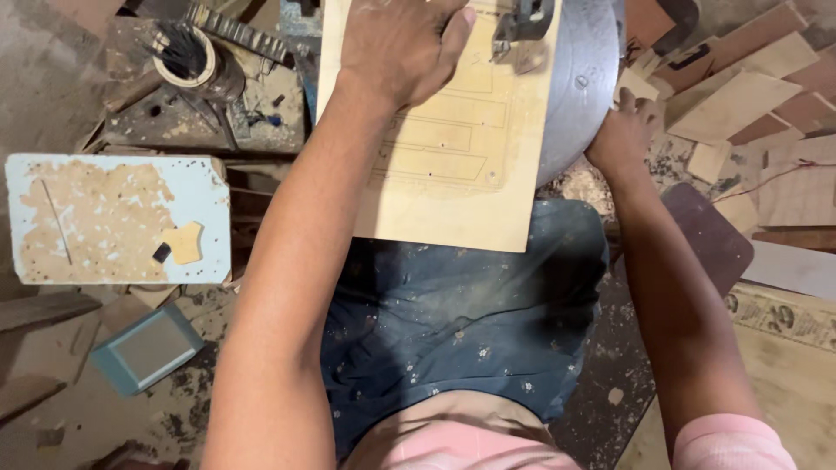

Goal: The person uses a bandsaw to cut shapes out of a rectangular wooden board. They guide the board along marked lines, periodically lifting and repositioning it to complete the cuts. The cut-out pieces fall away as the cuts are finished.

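You sit over a workshop floor (87, 409) thick with sawdust, chips and wood offcuts, your dark blue, dust-speckled trousers (461, 322) filling the middle of the view. To your left stands a pale blue, worn rectangular board (113, 218) with its paint flaked off in a wide patch; a small tan wood cut-out (185, 242) lies near its right edge. Below it on the floor rests a small grey-blue framed tile (144, 350).

Ahead of you, the round grey metal tabletop (583, 96) of a saw machine carries a thin, pale rectangular plywood sheet (444, 174) marked with pencilled rectangles. The sheet overhangs the tabletop toward your lap. The dark metal saw head (522, 22) presses down near the sheet's far edge.

Your left hand (401, 43) lies flat on the sheet, fingers spread and pressing down, not closed around anything. Your right hand (623, 130) rests against the tabletop's right rim; its fingers curl out of sight, so I cannot tell whether that grip is closed.

On your right, brown and tan plywood scraps (740, 96) lie heaped, with a dark brown rounded board (710, 239) nearer to you and printed newspaper (784, 318) beside it. At upper left sits a round tin of dark tools (187, 52).
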A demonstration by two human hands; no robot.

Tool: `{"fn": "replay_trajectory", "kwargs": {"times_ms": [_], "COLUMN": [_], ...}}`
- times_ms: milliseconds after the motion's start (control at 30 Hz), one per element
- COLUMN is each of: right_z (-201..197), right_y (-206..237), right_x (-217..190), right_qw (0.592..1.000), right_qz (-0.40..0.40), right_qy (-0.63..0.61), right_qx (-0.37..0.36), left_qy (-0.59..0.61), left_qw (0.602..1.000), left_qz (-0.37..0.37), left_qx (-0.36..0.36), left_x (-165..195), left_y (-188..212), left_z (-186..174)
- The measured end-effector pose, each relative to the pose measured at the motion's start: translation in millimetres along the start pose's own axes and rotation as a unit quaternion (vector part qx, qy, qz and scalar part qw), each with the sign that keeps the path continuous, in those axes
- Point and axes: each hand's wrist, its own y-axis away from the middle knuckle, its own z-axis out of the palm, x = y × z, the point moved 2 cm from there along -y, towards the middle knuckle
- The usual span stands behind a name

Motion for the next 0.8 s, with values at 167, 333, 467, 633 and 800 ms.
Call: {"fn": "replay_trajectory", "kwargs": {"times_ms": [167, 333, 467, 633, 800], "right_z": [-3.1, -5.0, -11.1, -48.8, -125.7], "right_y": [-2.3, -1.2, -3.6, -10.8, 57.3], "right_x": [-3.2, -4.0, -3.4, -12.6, -86.5], "right_qw": [0.999, 1.0, 0.999, 0.96, 0.826], "right_qz": [0.017, 0.026, 0.033, 0.163, 0.132], "right_qy": [0.003, -0.012, 0.013, -0.222, -0.531], "right_qx": [-0.033, 0.0, -0.039, 0.041, 0.135], "left_qy": [0.003, -0.031, -0.011, -0.018, -0.022], "left_qw": [0.998, 0.999, 1.0, 0.998, 0.997], "left_qz": [-0.023, 0.027, 0.006, 0.001, -0.003], "left_qx": [-0.055, 0.033, -0.022, -0.067, -0.072], "left_x": [0.5, 1.9, 2.6, 4.7, 5.6], "left_y": [-0.2, -2.3, -6.1, -8.4, -10.6], "left_z": [-1.1, -9.6, -15.2, -24.5, -26.6]}}
